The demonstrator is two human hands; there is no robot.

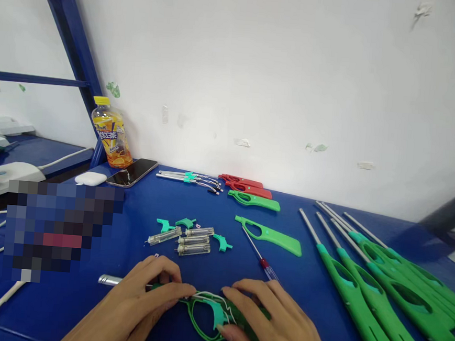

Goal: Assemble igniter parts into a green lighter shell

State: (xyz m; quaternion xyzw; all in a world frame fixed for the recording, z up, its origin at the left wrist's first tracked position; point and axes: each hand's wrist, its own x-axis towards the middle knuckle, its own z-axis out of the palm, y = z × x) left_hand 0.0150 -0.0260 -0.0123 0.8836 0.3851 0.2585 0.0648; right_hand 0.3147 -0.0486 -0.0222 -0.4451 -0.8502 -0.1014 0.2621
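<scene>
— Head view: what's held?
— Both hands on a green lighter [204, 316] lying at the table's [63, 304] near edge. Left hand [144, 295] pinches the metal-tube end, right hand [274, 321] presses the handle, fingers closed on it.
— Nearby?
— Clear cartridges [185, 239], teal triggers [222, 242], screwdriver [262, 258] just behind; finished lighters [383, 288] right.
</scene>
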